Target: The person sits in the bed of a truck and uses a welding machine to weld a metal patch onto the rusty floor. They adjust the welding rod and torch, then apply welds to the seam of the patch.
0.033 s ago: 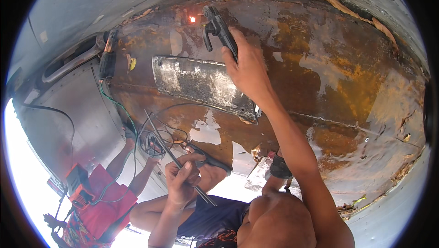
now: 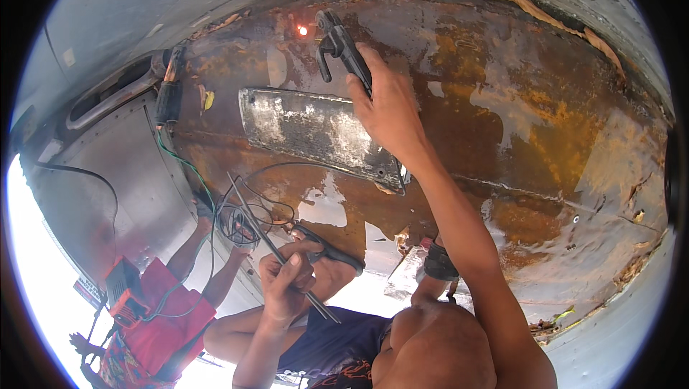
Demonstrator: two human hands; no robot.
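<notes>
My right hand (image 2: 391,102) is wrapped round the handle of a black welding electrode holder (image 2: 349,52), reaching out over a rusty, wet-looking metal sheet (image 2: 459,130). A small orange-red glowing spot (image 2: 302,30) shows just left of the holder's jaws. Close to my body, my left hand (image 2: 287,281) is closed on a few thin welding rods (image 2: 255,224), which slant up to the left. Between the two hands a long grey metal plate (image 2: 308,127) with worn white patches lies on the sheet, its right end near my right wrist.
At left, a black connector (image 2: 169,102) with bare copper strands joins a green cable (image 2: 188,163). A thin cable coil (image 2: 237,225) lies near my sandalled foot (image 2: 326,249). Lower left are a person in red clothing (image 2: 165,288) and an orange-black box (image 2: 124,294). Curved metal walls (image 2: 215,1) enclose the sheet.
</notes>
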